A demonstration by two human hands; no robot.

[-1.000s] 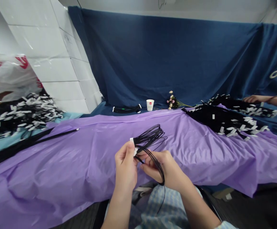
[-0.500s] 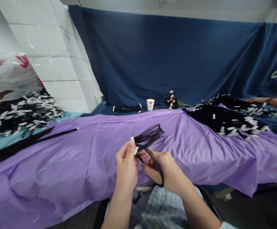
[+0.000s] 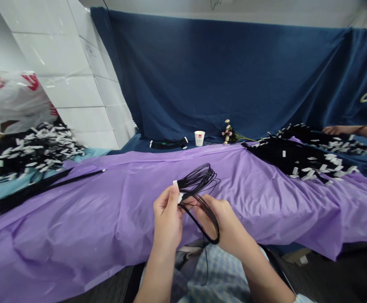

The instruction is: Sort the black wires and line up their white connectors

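Observation:
My left hand (image 3: pixel 167 219) is closed on a bundle of thin black cords (image 3: pixel 199 182) at its white tag, just above the near edge of the purple sheet (image 3: pixel 91 210). The cords fan out in a loop beyond my fingers. My right hand (image 3: pixel 223 223) is closed around a second loop of the same cords, which curves down over its fingers; one loose strand hangs toward my lap.
A pile of black cords with white tags (image 3: pixel 22 147) lies at the left beside a white plastic bag (image 3: pixel 12 99). Another such pile (image 3: pixel 303 155) lies at the right, where another person's hand (image 3: pixel 331 130) rests. A paper cup (image 3: pixel 199 138) and small flowers (image 3: pixel 229 134) stand at the back.
My right hand has shifted slightly up and right along the lower loop, which now stands wider. The left hand has kept its grip and place.

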